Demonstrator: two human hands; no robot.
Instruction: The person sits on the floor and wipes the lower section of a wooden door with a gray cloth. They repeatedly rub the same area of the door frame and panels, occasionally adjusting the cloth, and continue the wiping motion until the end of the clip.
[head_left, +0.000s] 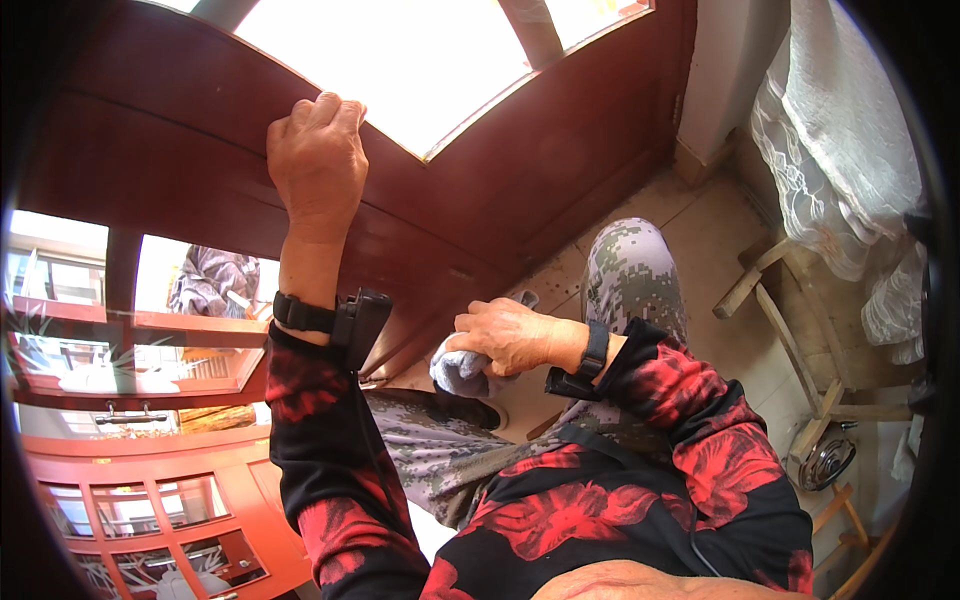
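Note:
My left hand is raised against a dark red wooden door or window panel, its curled fingertips at the edge of a bright glass pane. Whether anything is between those fingers is hidden. Lower down, in front of my body, my right hand is closed around a bunched grey cloth. The cloth hangs below the palm, above my camouflage-patterned trousers. Each wrist wears a black strap with a dark device.
Wooden stool legs stand on the tiled floor at the right, beneath a white lace cloth. A round metal object lies near them. At the left are red framed windows with a metal handle.

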